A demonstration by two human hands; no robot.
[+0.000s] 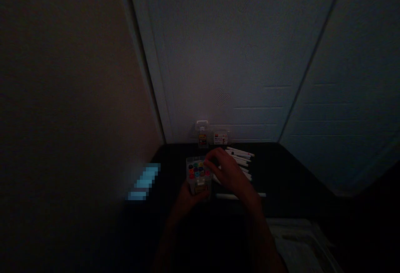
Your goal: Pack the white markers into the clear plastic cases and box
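A clear plastic case [190, 181] stands on the dark table, filled with upright markers whose coloured caps [196, 170] show at the top. My left hand [186, 200] wraps round its lower front and left side, the thumb across the label. Over the case's right rear edge, my right hand [225, 168] is closed in a pinch by the caps; whatever sits between those fingertips is hidden in the dim light. Several white markers [240, 156] lie loose to the right of that hand. One more white marker [226, 196] lies nearer me, partly behind my right forearm.
At the back, by the pale panelled wall [218, 56], stand a clear container with a handle [202, 137] and a small labelled clear box [221, 137]. A brownish wall [78, 98] rises on the left. A pale, flat-looking object [300, 244] lies at the lower right.
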